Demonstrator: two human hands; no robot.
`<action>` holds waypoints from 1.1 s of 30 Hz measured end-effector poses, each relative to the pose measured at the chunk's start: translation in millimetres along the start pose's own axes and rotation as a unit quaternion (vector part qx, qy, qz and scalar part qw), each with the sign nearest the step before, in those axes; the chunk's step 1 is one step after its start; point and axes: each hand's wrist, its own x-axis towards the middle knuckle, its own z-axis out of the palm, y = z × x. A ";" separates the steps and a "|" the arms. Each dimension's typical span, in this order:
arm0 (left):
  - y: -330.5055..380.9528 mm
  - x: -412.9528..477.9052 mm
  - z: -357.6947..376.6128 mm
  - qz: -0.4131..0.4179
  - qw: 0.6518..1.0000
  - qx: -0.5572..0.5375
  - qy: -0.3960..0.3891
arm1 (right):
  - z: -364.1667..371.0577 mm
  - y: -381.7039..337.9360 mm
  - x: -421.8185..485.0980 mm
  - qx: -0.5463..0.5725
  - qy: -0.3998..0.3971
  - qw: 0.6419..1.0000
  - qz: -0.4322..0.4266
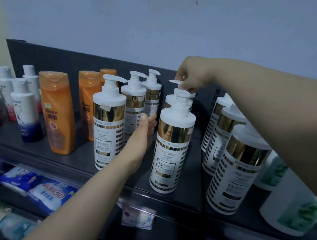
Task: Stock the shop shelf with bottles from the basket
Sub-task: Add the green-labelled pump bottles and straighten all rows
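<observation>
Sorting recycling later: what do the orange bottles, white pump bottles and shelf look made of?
Orange bottle: glossy plastic, probably; its cap looks translucent.
White pump bottle: opaque plastic with a mirror-like gold band, perhaps foil.
Shelf: dark, matte, likely painted metal.

Above the pump heads the air is open up to the bare wall [163, 32]. A reach from above meets only the right hand [190, 75], which pinches the pump of the rear middle bottle [168, 101]. Down on the shelf [185, 193], the left hand [142, 135] fills the lane between the left column of pump bottles [107, 122] and the front middle bottle [172, 144]. A narrower lane lies bare between the middle bottles and the right column [236, 167]. Another slot runs between the front orange bottle [56, 113] and the left column. Green-labelled bottles [291, 208] crowd the far right.
</observation>
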 end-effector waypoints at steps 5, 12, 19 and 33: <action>6.2 19.5 13.4 -0.093 0.992 -0.033 -0.074 | -0.6 6.4 -3.3 0.023 -0.012 1.000 0.010; -2.2 32.8 12.6 -0.147 0.973 -0.082 -0.158 | 1.5 16.1 -1.2 0.023 -0.016 0.999 0.028; -8.0 37.5 11.1 -0.140 0.974 -0.056 -0.170 | 1.3 14.7 0.9 0.048 -0.023 0.998 0.043; -12.0 61.1 8.4 -0.091 0.985 -0.137 -0.059 | -29.6 23.7 8.3 0.030 0.033 0.997 0.055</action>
